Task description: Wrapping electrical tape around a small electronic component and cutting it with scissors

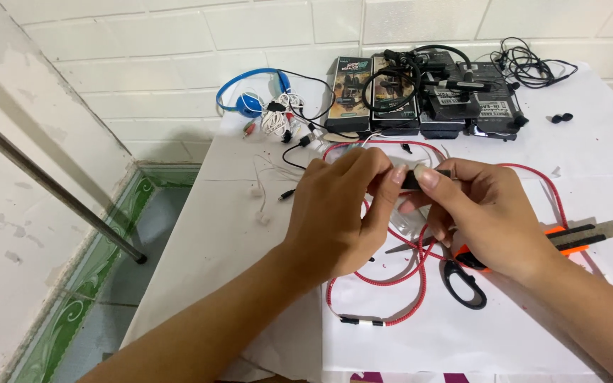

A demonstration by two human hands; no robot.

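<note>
Both my left hand (pixel 335 213) and right hand (pixel 487 213) pinch a small black plug (pixel 414 180) mid-frame, its long axis lying left-right.

I count two hands over the table: my left hand (pixel 335 213) and my right hand (pixel 487 213), pinching one small black plug (pixel 420 177) between them. One red braided cable (pixel 391 280) loops under them. One pair of black-handled scissors (pixel 462 280) lies beside one orange utility knife (pixel 576 237). At the back I count four dark retail boxes (pixel 420 106) in a row, with one black headset (pixel 391 74) draped across them. One blue headphone set (pixel 250 96) sits to their left, next to one bundle of white earphones (pixel 278 120). Two small black ear tips (pixel 562 118) rest apart on the right. One tangle of thin black wire (pixel 533 64) lies in the far corner.
</note>
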